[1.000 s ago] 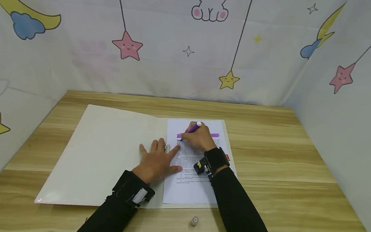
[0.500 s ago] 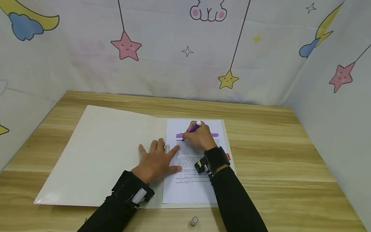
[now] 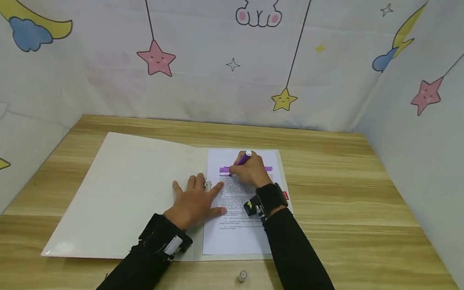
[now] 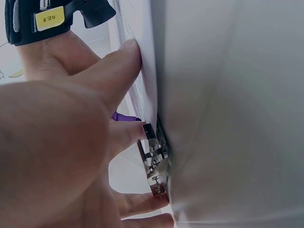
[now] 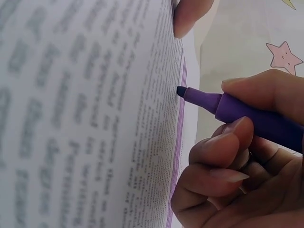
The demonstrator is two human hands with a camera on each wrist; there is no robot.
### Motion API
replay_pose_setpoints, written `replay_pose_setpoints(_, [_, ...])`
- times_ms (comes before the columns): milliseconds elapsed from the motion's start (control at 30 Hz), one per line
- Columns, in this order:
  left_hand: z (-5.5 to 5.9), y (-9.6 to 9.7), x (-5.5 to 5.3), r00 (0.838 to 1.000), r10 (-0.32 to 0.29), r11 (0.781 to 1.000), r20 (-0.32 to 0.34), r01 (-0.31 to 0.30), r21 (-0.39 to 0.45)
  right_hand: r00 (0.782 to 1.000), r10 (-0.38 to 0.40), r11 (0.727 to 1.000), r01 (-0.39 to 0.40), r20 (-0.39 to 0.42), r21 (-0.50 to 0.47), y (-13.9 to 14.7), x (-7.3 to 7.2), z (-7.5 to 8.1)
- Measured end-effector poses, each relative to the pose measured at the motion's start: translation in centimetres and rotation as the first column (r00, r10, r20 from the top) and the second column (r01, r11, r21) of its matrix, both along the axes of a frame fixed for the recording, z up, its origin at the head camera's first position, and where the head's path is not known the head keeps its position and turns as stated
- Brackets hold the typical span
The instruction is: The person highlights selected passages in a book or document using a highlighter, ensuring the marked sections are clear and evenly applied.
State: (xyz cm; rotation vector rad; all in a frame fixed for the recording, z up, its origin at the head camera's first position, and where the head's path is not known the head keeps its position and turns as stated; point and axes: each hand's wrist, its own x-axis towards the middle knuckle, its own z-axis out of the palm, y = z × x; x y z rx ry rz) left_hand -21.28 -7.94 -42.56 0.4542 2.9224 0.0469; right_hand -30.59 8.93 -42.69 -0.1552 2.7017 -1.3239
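Observation:
A purple highlighter [image 5: 256,116] is pinched between the thumb and curled fingers of my right hand [image 3: 251,170]. Its dark tip meets a printed sheet [image 3: 233,242] near the top lines, just below purple strokes [image 3: 225,169]. The sheet lies on the right side of an opened white folder [image 3: 128,191]. My left hand [image 3: 193,204] rests with fingers spread across the fold, thumb and index finger on the sheet's left edge. Beside its fingers sits a metal clip [image 4: 154,164], partly hidden by the hand in the head view.
A small grey cap [image 3: 242,276] stands on the wooden table [image 3: 351,247] near the front, below the folder. A small red tag [image 3: 285,195] shows at the folder's right edge. Printed fabric walls [image 3: 208,32] enclose the table at the back and sides.
The highlighter's tip has moved slightly right along a line of text, with my right hand following. My left hand keeps its place on the sheet and folder.

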Motion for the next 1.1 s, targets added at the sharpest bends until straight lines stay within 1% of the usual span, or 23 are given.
replay_pose_setpoints(100, [-0.12,-0.02,-0.01,1.0,0.001,1.0,0.002,-0.001,-0.002,1.0,0.009,1.0,-0.009,0.004,0.005,0.03,-0.03,0.05])
replay_pose_setpoints(333, [-0.24,-0.04,-0.05,1.0,0.003,1.0,0.0,-0.003,-0.009,1.0,-0.016,1.0,0.015,0.022,0.017,0.36,-0.03,0.34])
replay_pose_setpoints(600, [-0.25,-0.05,-0.01,1.0,0.004,1.0,0.0,-0.004,-0.01,0.999,-0.004,1.0,0.004,0.035,0.004,0.43,0.13,0.41])
replay_pose_setpoints(833, [-0.47,-0.03,-0.14,1.0,0.005,1.0,0.001,-0.005,-0.012,0.999,-0.013,1.0,0.013,0.031,0.007,0.66,0.08,0.45])
replay_pose_setpoints(1000, [-0.51,0.0,-0.18,1.0,0.006,1.0,-0.002,-0.006,-0.022,0.999,-0.001,1.0,0.001,0.033,-0.001,0.72,0.04,0.52])
replay_pose_setpoints(1100, [-0.48,0.09,-0.1,1.0,0.005,1.0,-0.001,-0.005,-0.02,1.0,-0.003,1.0,0.002,0.03,0.017,0.91,0.05,0.47])
